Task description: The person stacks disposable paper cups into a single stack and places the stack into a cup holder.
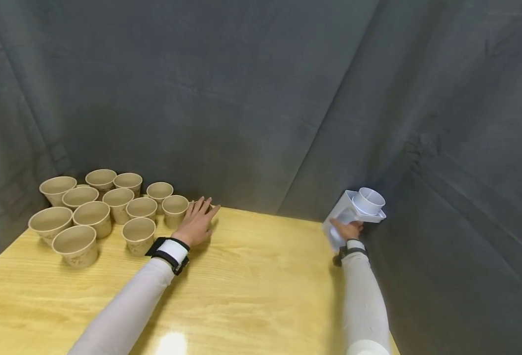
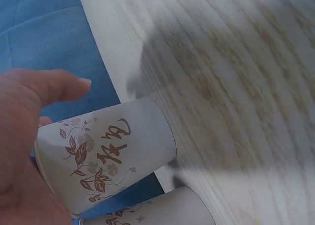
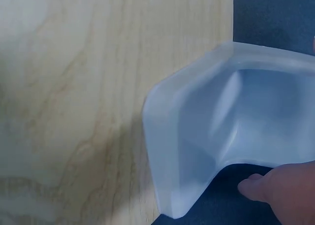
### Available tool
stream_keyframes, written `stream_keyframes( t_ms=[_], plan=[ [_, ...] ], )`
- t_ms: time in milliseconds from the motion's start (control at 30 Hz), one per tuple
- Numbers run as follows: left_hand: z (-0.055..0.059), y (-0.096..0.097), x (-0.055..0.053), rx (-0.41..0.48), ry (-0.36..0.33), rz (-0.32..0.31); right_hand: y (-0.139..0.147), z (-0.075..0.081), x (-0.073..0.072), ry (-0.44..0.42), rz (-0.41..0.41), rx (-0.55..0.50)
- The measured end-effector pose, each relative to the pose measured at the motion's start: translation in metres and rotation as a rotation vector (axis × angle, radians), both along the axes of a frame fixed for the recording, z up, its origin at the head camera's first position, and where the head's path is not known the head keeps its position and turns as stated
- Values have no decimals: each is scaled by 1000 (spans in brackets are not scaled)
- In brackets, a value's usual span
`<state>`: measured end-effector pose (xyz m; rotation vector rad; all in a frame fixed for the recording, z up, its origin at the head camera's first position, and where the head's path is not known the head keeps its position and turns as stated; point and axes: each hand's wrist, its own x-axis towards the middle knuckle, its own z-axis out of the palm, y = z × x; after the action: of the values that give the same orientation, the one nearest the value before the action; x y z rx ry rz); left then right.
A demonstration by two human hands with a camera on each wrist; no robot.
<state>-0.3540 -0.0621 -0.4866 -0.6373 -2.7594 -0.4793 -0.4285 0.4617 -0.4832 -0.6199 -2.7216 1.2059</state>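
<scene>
My left hand (image 1: 196, 226) is spread over a paper cup at the table's back edge, mostly hiding it in the head view. The left wrist view shows this cup (image 2: 113, 153), pale with brown leaves and lettering, rim toward the palm; the thumb stands off its side. On the far right, my right hand (image 1: 347, 230) grips a white translucent plastic holder (image 1: 334, 236) with a round white collar (image 1: 369, 200) on top. It leans slightly. In the right wrist view, the thumb lies by the cut-out edge of the holder (image 3: 165, 136), and a fingertip shows across it.
Several beige paper cups stand mouth up at the left, among them a front cup (image 1: 78, 249) and one beside my left hand (image 1: 174, 209). Grey cloth (image 1: 243, 98) hangs behind the wooden table (image 1: 261, 276) and along its right side.
</scene>
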Motion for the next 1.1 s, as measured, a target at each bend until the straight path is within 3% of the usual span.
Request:
stream_keyframes(
  t_ms=[100,233,400,600,800,1100],
  plan=[
    [-3,0,-2,-1,48,-21,-4,4,0,15,5,-21],
    [-3,-2,-1,14,105,-77,-10,9,6,98,-15,-53],
    [-1,-4,-2,48,103,-130,-12,6,3,212,-85,-100],
    [-1,-7,-1,65,73,-105,-11,-8,-7,344,-154,-154],
    [-5,-9,-1,101,68,-83,-16,-13,-5,482,-212,-235],
    [-5,-12,2,182,72,-136,-36,8,12,422,-224,-251]
  ],
)
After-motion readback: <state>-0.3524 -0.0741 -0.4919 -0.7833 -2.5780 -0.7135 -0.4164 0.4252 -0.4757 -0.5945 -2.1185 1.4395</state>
